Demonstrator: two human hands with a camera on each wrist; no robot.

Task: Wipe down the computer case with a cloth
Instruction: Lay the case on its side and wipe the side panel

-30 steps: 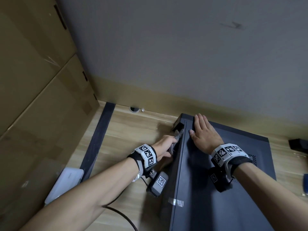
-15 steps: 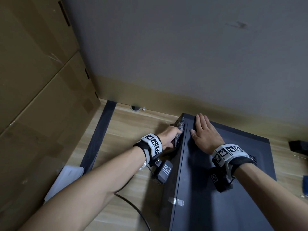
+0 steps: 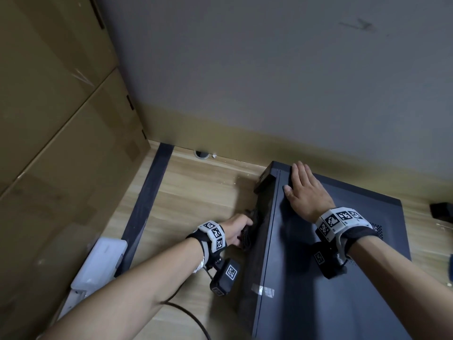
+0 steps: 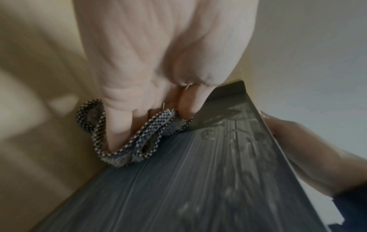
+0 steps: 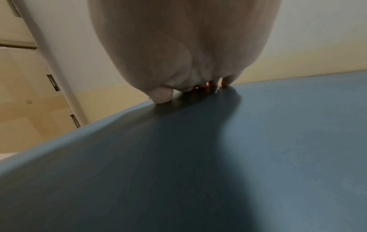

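Observation:
A black computer case (image 3: 343,278) stands on the wooden floor near the wall. My right hand (image 3: 304,190) lies flat on its top panel (image 5: 238,157) near the far left corner, fingers straight. My left hand (image 3: 236,229) grips a folded checked cloth (image 4: 139,138) and presses it against the case's left side panel (image 4: 198,180), about halfway along it. In the head view the cloth (image 3: 248,235) shows only as a dark bunch beside the fingers. The left wrist view is motion-blurred.
Stacked cardboard boxes (image 3: 56,143) fill the left. A white box (image 3: 98,261) lies at their foot beside a dark floor strip (image 3: 147,200). A black cable (image 3: 191,315) trails under my left arm. A small black object (image 3: 441,212) lies on the floor at the far right.
My left hand has drawn the cloth back toward me along the case's left side, after reaching the far corner half a second ago. My right hand has stayed in place.

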